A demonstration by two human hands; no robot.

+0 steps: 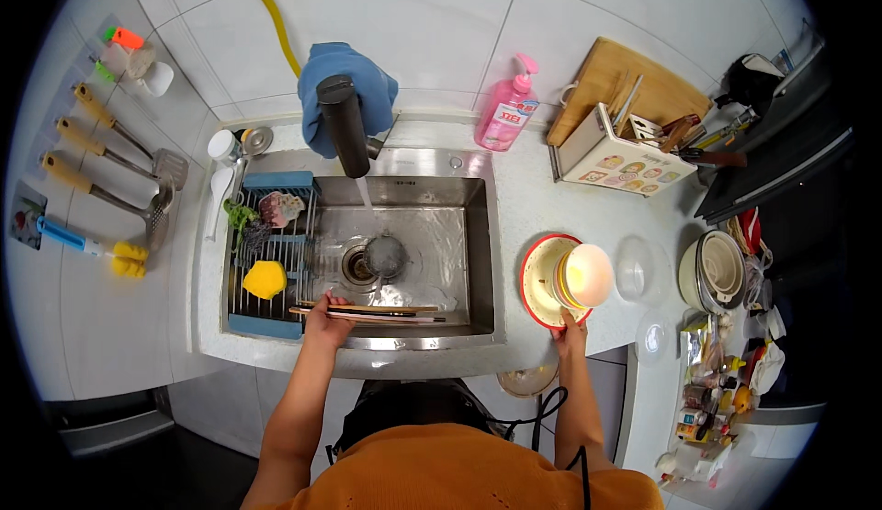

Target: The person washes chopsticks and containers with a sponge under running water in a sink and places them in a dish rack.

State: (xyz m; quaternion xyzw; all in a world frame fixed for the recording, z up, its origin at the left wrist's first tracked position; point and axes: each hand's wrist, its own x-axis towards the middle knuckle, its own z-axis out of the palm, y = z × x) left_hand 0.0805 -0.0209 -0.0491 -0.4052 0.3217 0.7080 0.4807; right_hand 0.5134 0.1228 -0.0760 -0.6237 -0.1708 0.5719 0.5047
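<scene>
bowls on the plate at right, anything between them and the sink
Nothing visible: only the edge of the plate and a strip of counter lie between the bowls and the sink. The right hand holds the plate's near edge.

Tan and dark chopsticks (390,311) point rightward over the sink (413,163); pale stacked bowls (590,276) sit on a red-rimmed plate (538,282).

Partly Hidden

The plate (535,276) hides fingers of the right hand (571,330). Beyond the left hand (328,323), we cannot identify a round grey thing (386,255). Well right of the right hand, jumbled goods (701,398) look too small for us to tell.
</scene>
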